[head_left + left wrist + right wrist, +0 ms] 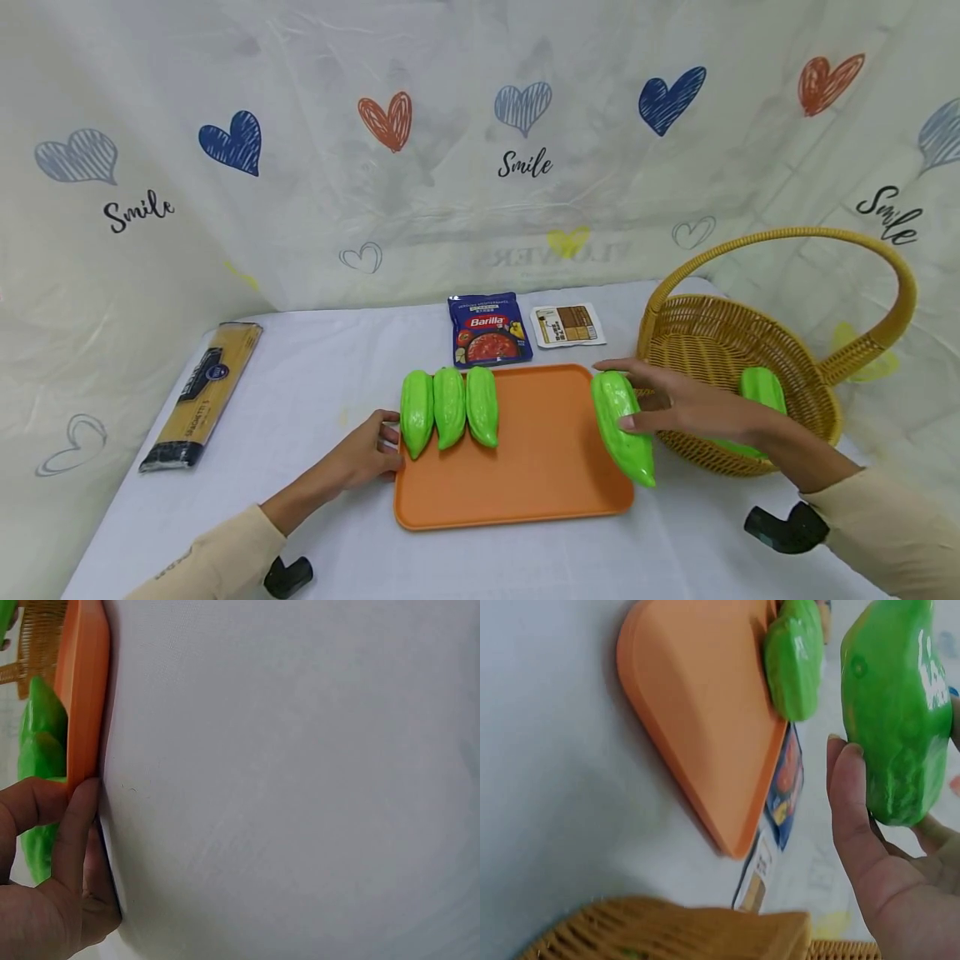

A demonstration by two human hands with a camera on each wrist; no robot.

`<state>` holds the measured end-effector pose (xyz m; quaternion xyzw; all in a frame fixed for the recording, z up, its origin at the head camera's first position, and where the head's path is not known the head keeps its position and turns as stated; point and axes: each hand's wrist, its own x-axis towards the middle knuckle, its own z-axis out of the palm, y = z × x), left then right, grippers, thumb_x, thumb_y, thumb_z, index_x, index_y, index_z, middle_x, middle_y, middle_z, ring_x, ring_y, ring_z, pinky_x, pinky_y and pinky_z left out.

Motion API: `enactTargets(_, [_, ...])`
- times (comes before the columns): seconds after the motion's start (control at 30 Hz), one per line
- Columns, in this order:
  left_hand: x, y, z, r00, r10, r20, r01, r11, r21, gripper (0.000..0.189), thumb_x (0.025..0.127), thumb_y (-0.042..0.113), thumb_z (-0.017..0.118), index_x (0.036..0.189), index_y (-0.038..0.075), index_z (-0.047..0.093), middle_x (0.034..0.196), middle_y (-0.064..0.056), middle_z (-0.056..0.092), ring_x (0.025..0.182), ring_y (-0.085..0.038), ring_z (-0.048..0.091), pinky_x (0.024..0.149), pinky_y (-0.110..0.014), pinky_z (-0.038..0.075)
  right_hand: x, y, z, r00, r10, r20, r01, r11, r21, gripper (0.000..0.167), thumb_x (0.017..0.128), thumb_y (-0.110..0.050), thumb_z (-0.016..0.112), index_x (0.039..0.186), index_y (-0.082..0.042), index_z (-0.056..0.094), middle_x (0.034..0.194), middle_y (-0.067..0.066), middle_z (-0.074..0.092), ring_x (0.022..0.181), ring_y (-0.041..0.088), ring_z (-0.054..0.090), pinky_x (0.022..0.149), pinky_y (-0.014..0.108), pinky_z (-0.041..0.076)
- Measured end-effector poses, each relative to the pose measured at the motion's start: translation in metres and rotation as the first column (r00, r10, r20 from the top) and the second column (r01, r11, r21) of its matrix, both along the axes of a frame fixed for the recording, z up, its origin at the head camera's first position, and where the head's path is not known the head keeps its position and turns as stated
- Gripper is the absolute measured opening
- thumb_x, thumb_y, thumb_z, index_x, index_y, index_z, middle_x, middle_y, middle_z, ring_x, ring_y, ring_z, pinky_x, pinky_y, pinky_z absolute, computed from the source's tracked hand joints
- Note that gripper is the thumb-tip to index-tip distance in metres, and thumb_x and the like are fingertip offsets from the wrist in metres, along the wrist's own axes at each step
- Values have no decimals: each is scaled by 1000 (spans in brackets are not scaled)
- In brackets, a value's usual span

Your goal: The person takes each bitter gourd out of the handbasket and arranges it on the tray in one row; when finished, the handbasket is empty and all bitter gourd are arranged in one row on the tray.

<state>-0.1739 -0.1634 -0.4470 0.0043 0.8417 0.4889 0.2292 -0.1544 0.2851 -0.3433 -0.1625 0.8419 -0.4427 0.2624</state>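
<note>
While right grip (669,402) holds vegetable (624,446), left (367,454) pinches tray (525,479)

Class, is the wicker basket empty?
Not empty: the head view shows at least one green vegetable inside the wicker basket.

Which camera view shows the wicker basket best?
The head view: the wicker basket shows nearly whole, handle included, partly behind the right forearm. The left wrist view catches a piece at upper left; the right wrist view, a part along the bottom edge.
</note>
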Motion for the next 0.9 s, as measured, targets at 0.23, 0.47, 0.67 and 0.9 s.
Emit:
enactTargets(0.23, [0, 0, 0, 1000, 0, -4, 0, 1000, 1, 74, 78, -3, 72, 144, -2, 39, 114, -14, 53, 93, -20, 62, 72, -34, 62, -8, -24, -9, 999, -32, -4, 32, 999, -13, 70, 93, -34, 68, 153, -28, 33, 142, 21, 47, 119, 35, 60, 96, 56, 51])
enactTargets(0.47, [-1, 0, -2, 1000, 1, -9, -1, 1000, 11, 74, 78, -4, 72, 144, -2, 39, 114, -14, 53, 93, -19, 62, 72, -34, 62, -14, -40, -18, 997, -75, 32, 76, 996, -45, 71, 92, -36, 71, 152, -27, 34, 135, 20, 50, 113, 31, 64, 89, 42, 55])
enactTargets(0.67, [-2, 2, -1, 1000, -8, -12, 8, 1000, 4, 74, 78, -3, 72, 144, -2, 38, 114, -14, 53, 94, -19, 63, 72, -34, 62, -20, -49, -25, 996, -87, 15, 87, 996, -21, 72, 94, -38, 68, 155, -23, 31, 128, 16, 55, 107, 28, 64, 87, 39, 55])
enactTargets(0.9, [0, 2, 0, 1000, -5, -11, 5, 1000, -5, 75, 77, -4, 72, 144, -3, 38, 114, -15, 53, 93, -19, 63, 72, -34, 62, -30, -61, -33, 995, -97, -11, 97, 995, -5, 75, 94, -38, 68, 156, -17, 31, 131, 18, 55, 105, 27, 63, 84, 39, 57])
